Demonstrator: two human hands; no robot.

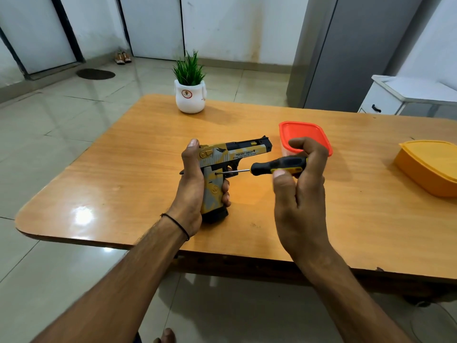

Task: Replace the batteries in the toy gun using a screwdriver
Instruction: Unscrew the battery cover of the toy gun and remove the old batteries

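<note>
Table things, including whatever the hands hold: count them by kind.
Toy gun: 1
Screwdriver: 1
Plastic boxes: 2, the red-lidded box and the orange box
Potted plant: 1
Total: 5

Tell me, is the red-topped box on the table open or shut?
Shut. The red-lidded box has its lid sitting flat across the whole top. What is inside cannot be told.

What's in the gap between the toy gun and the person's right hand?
The head view shows a screwdriver: the right hand grips its black-and-yellow handle, and its thin metal shaft crosses to the toy gun's grip.
</note>
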